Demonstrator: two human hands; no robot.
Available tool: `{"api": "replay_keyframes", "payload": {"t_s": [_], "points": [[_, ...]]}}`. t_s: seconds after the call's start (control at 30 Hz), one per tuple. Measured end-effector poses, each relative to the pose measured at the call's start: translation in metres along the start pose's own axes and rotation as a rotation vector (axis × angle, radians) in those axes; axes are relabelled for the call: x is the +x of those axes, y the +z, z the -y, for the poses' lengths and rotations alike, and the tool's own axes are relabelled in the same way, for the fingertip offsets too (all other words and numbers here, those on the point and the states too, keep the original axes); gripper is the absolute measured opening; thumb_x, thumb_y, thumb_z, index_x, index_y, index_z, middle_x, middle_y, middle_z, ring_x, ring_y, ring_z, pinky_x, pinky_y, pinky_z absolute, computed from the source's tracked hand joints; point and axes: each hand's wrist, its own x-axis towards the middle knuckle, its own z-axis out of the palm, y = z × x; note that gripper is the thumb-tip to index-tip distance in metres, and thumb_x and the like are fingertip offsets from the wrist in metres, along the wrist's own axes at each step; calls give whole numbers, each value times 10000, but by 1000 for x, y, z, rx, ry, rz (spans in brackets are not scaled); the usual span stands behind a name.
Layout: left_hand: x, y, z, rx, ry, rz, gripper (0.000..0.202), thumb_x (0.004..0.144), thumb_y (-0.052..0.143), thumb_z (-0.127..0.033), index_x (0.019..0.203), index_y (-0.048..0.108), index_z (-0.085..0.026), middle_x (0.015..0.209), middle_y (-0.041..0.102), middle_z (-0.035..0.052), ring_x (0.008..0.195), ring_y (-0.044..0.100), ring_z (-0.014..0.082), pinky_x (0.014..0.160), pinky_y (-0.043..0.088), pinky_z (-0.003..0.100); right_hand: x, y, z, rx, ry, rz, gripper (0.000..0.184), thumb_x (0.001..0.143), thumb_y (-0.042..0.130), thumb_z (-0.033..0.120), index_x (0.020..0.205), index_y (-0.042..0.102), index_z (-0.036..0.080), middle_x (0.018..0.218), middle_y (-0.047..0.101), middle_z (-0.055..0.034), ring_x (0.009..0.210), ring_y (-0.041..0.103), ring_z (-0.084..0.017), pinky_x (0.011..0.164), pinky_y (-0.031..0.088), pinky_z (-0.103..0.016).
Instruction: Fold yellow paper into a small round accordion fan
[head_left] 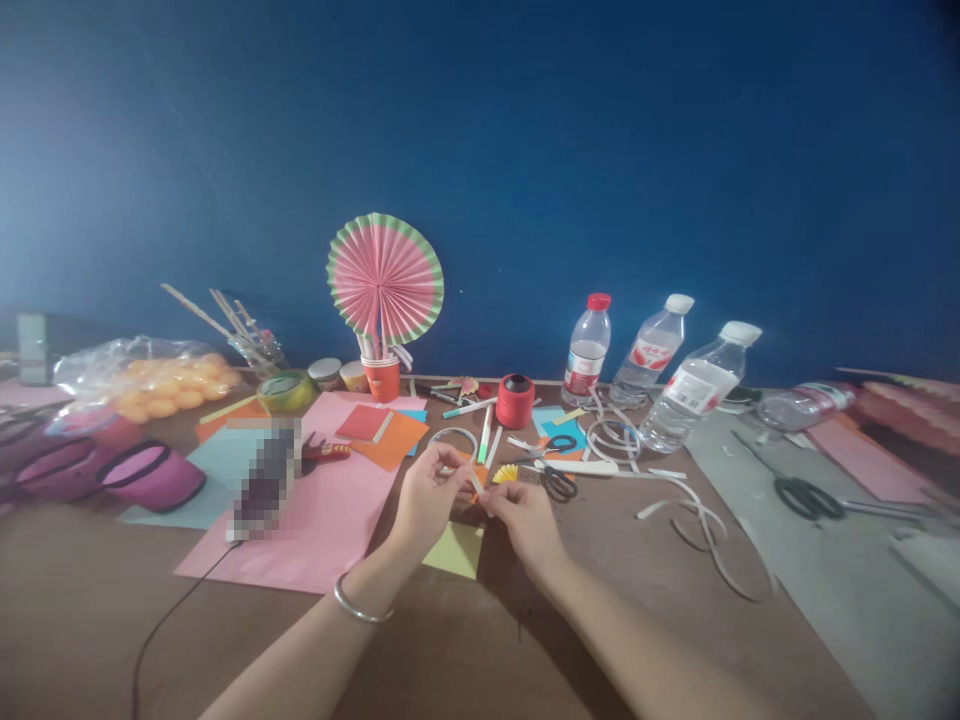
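Forearms outstretched, left hand (427,497) and right hand (526,517) pinch one small white strip (475,483); labels on the water bottles (587,352) are unreadable.

One head-worn camera looks forward and slightly down across the table (465,650). It sits close above the left hand (426,503) and right hand (527,522), with the paper fan (385,278) farther off, left of centre.

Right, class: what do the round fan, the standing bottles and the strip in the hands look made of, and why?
The fan: matt paper, sharply pleated. The bottles: clear glossy plastic, see-through, capped. The strip: probably white paper or card; too small to be sure.
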Motion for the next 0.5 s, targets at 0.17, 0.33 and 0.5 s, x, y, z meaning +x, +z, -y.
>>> {"api": "replay_keyframes", "payload": {"t_s": [0.17, 0.33, 0.5], "points": [[1, 1, 3, -32, -13, 3, 232, 667, 610, -316, 742, 427, -194, 696, 597, -21, 514, 615, 139, 478, 523, 270, 1, 0, -3, 15, -2, -3, 216, 634, 598, 274, 477, 558, 131, 486, 541, 1, 500, 464, -109, 523, 337, -224], [0, 1, 2, -70, -23, -18, 253, 652, 620, -320, 741, 421, -193, 693, 598, -23, 484, 600, 125, 482, 527, 279, 1, 0, -3, 9, 5, -7, 209, 631, 604, 278, 491, 562, 129, 469, 532, 11, 476, 440, -97, 506, 330, -221], [-1, 2, -1, -107, -56, -42, 264, 636, 633, -303, 742, 419, -190, 669, 600, -25, 487, 602, 131, 484, 526, 280, 0, 0, -4, -23, 2, -2, 257, 624, 620, 351, 519, 592, 119, 484, 558, -10, 475, 461, -112, 486, 335, -232]]}}
